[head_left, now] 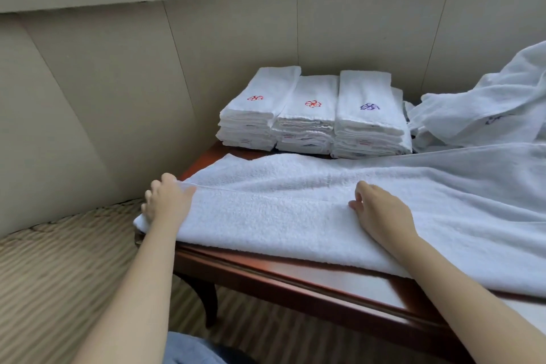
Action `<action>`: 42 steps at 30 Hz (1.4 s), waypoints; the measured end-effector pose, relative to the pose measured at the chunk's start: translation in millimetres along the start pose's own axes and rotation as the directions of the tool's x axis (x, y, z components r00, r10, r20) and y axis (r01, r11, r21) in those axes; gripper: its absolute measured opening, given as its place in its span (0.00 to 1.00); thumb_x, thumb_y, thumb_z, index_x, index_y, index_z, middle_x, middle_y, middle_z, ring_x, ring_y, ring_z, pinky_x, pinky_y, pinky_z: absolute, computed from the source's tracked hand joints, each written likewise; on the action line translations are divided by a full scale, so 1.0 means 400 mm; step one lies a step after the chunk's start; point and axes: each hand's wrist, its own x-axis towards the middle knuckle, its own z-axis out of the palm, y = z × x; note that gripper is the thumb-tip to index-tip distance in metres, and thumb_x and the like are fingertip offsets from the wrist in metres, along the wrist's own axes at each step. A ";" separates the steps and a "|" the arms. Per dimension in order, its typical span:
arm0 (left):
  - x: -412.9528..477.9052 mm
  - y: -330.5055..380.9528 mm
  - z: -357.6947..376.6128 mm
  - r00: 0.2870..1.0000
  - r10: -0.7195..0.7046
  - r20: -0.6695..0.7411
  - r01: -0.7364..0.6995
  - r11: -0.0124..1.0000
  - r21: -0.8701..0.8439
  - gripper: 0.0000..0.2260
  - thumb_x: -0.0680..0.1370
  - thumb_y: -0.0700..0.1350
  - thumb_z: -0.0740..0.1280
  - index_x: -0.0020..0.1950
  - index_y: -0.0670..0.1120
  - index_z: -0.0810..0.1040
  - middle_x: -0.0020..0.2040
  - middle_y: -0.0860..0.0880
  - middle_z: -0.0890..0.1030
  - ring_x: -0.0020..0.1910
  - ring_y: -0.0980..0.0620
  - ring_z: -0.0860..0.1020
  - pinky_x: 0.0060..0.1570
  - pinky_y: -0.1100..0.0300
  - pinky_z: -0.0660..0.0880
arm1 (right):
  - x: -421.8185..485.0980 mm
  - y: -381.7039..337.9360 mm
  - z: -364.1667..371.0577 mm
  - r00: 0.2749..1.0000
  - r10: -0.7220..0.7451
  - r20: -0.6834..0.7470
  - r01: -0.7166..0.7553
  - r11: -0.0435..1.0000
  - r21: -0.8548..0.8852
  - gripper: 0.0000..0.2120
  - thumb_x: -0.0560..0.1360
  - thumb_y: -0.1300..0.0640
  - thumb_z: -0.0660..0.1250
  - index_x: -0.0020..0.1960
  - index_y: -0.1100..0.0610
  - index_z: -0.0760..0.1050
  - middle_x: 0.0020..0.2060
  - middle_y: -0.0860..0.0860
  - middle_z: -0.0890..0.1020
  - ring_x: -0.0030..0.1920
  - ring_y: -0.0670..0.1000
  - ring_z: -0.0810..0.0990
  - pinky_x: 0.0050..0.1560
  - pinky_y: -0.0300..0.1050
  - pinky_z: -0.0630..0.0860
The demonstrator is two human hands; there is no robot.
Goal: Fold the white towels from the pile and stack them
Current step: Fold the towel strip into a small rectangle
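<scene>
Hotel-like room: padded wall panels (236, 38), striped carpet (59, 260), stacked embroidered towels (313, 115).

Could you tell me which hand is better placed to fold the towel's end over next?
Probably the left hand: it sits at the free end of the towel, while the right hand rests on its middle.

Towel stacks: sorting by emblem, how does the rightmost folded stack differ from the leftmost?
The rightmost stack shows a purple emblem; the leftmost stack a red one. The rightmost stack sits next to the loose pile; the leftmost stack by the table's left edge. Both hold white folded towels.
</scene>
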 end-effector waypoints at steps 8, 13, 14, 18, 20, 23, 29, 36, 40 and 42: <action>0.031 -0.046 -0.038 0.957 -0.246 0.152 0.255 0.966 -0.043 0.27 0.76 0.57 0.64 0.63 0.36 0.70 0.60 0.39 0.76 0.60 0.37 0.73 0.63 0.47 0.68 | 0.004 0.008 0.014 1.000 -0.013 0.004 0.013 1.000 -0.010 0.12 0.81 0.52 0.54 0.45 0.57 0.71 0.37 0.48 0.77 0.36 0.51 0.76 0.33 0.44 0.69; 0.027 -0.036 -0.045 0.956 -0.293 -0.002 0.292 0.955 -0.059 0.18 0.77 0.53 0.67 0.58 0.40 0.76 0.57 0.40 0.79 0.60 0.38 0.74 0.63 0.47 0.63 | -0.002 0.007 0.015 1.000 -0.011 0.005 0.011 1.000 0.009 0.11 0.80 0.53 0.54 0.44 0.56 0.70 0.36 0.48 0.76 0.35 0.50 0.75 0.32 0.44 0.69; 0.022 -0.030 -0.044 0.952 -0.301 -0.048 0.299 0.953 -0.055 0.18 0.76 0.52 0.68 0.58 0.40 0.75 0.58 0.40 0.79 0.60 0.38 0.74 0.63 0.48 0.63 | -0.005 0.006 0.013 1.000 -0.010 0.005 0.010 1.000 0.011 0.11 0.80 0.53 0.54 0.44 0.56 0.70 0.37 0.48 0.76 0.36 0.50 0.75 0.33 0.44 0.70; 0.010 -0.018 -0.039 0.952 -0.274 -0.133 0.281 0.959 0.033 0.18 0.78 0.47 0.67 0.63 0.40 0.70 0.64 0.40 0.73 0.65 0.40 0.69 0.63 0.47 0.61 | -0.015 0.003 0.007 1.000 -0.014 0.014 0.014 1.000 0.014 0.10 0.80 0.53 0.53 0.45 0.55 0.70 0.38 0.47 0.76 0.37 0.50 0.75 0.35 0.44 0.71; 0.012 -0.010 -0.029 0.968 -0.212 -0.136 0.226 0.969 0.097 0.13 0.78 0.43 0.65 0.62 0.42 0.71 0.64 0.40 0.72 0.64 0.40 0.68 0.63 0.47 0.61 | -0.018 0.003 0.005 1.000 -0.021 0.012 0.021 1.000 0.019 0.10 0.80 0.53 0.54 0.46 0.55 0.71 0.38 0.47 0.76 0.37 0.49 0.74 0.34 0.44 0.71; 0.023 0.015 -0.006 0.989 -0.089 -0.120 0.103 0.988 0.116 0.11 0.78 0.37 0.60 0.59 0.42 0.74 0.61 0.40 0.72 0.62 0.40 0.68 0.61 0.47 0.62 | -0.008 0.013 0.002 0.998 -0.020 0.064 0.013 0.995 0.102 0.08 0.80 0.53 0.56 0.47 0.53 0.72 0.38 0.45 0.76 0.38 0.49 0.75 0.34 0.43 0.69; 0.078 0.165 0.075 0.988 0.144 0.064 -0.151 0.981 0.125 0.14 0.80 0.39 0.56 0.65 0.43 0.71 0.63 0.41 0.72 0.62 0.41 0.69 0.59 0.49 0.66 | 0.107 0.114 -0.034 0.997 0.069 -0.044 -0.068 0.997 0.024 0.05 0.77 0.60 0.57 0.45 0.54 0.70 0.40 0.48 0.74 0.43 0.55 0.72 0.32 0.44 0.63; 0.213 0.278 0.095 0.868 0.191 0.458 -0.267 0.958 0.108 0.23 0.77 0.35 0.54 0.70 0.51 0.67 0.68 0.41 0.62 0.53 0.44 0.71 0.51 0.54 0.71 | 0.249 0.309 -0.095 0.964 0.265 0.024 -0.212 0.821 -0.531 0.15 0.71 0.58 0.62 0.58 0.55 0.67 0.57 0.53 0.77 0.59 0.58 0.71 0.55 0.47 0.68; 0.252 0.302 0.058 0.771 0.179 0.611 -0.380 0.899 0.216 0.10 0.75 0.35 0.59 0.53 0.41 0.76 0.49 0.43 0.76 0.40 0.47 0.71 0.35 0.60 0.68 | 0.246 0.355 -0.087 0.958 0.287 -0.008 -0.235 0.768 -0.596 0.12 0.69 0.58 0.60 0.53 0.52 0.70 0.54 0.50 0.79 0.58 0.55 0.71 0.57 0.47 0.63; 0.265 0.295 0.054 0.765 0.173 0.621 -0.408 0.876 0.258 0.06 0.78 0.42 0.62 0.47 0.40 0.74 0.39 0.46 0.75 0.34 0.48 0.71 0.32 0.61 0.68 | 0.245 0.361 -0.082 0.961 0.270 -0.054 -0.249 0.768 -0.589 0.11 0.68 0.60 0.62 0.50 0.53 0.73 0.50 0.51 0.79 0.55 0.56 0.71 0.57 0.48 0.62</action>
